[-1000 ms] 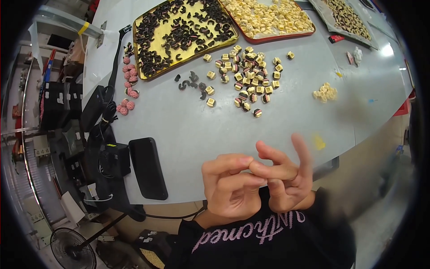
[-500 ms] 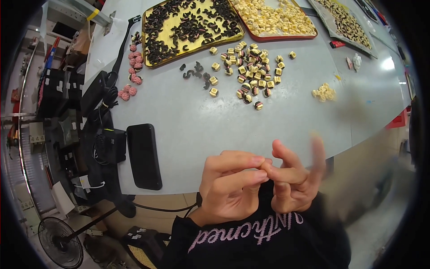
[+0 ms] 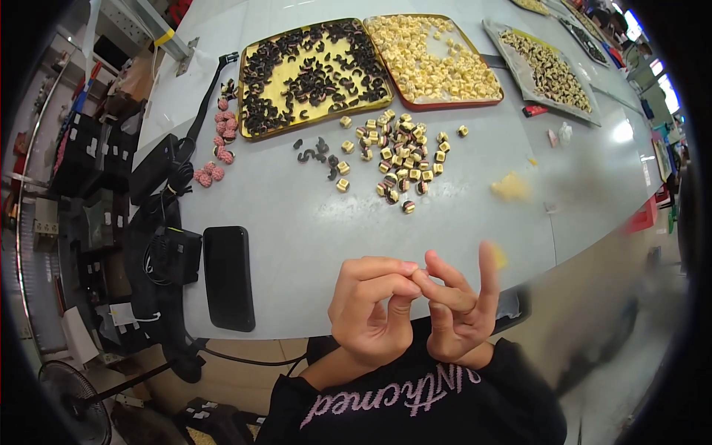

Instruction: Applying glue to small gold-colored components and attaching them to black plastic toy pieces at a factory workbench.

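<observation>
I see the fingertips (image 3: 409,267) of both hands meeting in front of the chest, and I can't make out whether anything small is caught where they touch. On the left hand (image 3: 373,311), I have the first two fingers stretched to the right, nearly closed toward the thumb, which rises beneath them; the palm behind stays hollow. On the right hand (image 3: 460,311), one finger points across to the left fingertips and touches them, another bends just above it, the thumb stands below, and one finger sticks up, apart from the rest. I can't tell if that hand grips something either.

A blurred yellow spot (image 3: 501,257) shows just beside the raised finger. Out past the hands, I get the grey table (image 3: 297,222). The nearest group is the loose heap of cream-and-dark pieces (image 3: 404,156), lying beyond the fingers and apart from them. A few dark curved pieces (image 3: 320,150) lie left of it, and knobbly pink pieces (image 3: 225,126) farther left. Behind stand a yellow tray (image 3: 285,72) of dark curls and, touching or nearly so, a red-rimmed tray (image 3: 452,104) of cream cubes. A black phone (image 3: 228,278) lies near the table's left edge.
</observation>
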A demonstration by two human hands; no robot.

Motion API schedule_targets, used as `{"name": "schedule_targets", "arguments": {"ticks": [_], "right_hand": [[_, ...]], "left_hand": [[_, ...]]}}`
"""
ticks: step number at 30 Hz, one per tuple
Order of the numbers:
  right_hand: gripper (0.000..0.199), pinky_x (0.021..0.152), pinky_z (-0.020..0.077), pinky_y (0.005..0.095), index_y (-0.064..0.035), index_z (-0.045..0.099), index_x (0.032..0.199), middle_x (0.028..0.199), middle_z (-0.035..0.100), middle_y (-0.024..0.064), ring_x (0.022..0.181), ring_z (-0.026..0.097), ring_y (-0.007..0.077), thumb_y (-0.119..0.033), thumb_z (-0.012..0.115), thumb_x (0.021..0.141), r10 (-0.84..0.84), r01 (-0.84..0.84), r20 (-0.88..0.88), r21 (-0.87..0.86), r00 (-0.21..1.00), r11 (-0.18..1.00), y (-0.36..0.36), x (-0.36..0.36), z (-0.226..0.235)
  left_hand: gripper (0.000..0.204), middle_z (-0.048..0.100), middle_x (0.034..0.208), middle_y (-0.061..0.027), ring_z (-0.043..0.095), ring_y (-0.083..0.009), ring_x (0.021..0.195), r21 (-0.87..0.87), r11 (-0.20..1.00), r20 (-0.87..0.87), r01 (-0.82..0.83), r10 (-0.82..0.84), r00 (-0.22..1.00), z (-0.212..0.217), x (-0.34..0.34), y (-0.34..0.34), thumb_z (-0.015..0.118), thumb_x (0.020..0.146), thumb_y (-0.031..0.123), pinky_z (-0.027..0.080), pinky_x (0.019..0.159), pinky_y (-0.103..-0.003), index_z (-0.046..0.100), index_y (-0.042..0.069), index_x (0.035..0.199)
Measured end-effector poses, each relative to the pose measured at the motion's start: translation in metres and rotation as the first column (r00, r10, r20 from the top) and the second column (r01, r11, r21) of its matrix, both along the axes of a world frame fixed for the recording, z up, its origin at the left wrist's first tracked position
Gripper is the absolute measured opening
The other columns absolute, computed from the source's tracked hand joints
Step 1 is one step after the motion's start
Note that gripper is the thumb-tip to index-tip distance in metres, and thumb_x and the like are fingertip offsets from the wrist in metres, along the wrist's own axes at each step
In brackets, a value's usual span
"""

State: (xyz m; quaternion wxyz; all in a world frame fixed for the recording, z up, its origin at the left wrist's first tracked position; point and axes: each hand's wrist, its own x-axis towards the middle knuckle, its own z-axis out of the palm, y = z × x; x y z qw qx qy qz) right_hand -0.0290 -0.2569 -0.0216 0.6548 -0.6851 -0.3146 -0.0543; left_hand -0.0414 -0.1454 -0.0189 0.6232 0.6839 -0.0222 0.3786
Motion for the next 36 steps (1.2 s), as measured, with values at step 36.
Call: {"name": "schedule_targets", "arguments": {"ticks": [36], "right_hand": [[0.073, 0.097, 0.0359, 0.0399, 0.0106, -0.012, 0.133, 0.099, 0.064, 0.0172, 0.12, 0.043, 0.0345, -0.004, 0.045, 0.089, 0.04, -0.007, -0.176, 0.182, 0.984, 0.983, -0.002, -0.003, 0.0]], "left_hand": [[0.01, 0.054, 0.09, -0.0136, 0.06, -0.0195, 0.073, 0.11, 0.993, 0.021, 0.051, -0.053, 0.998, 0.004, -0.009, 0.016, 0.063, 0.079, 0.001, 0.051, 0.059, -0.025, 0.055, 0.0, 0.086]]}}
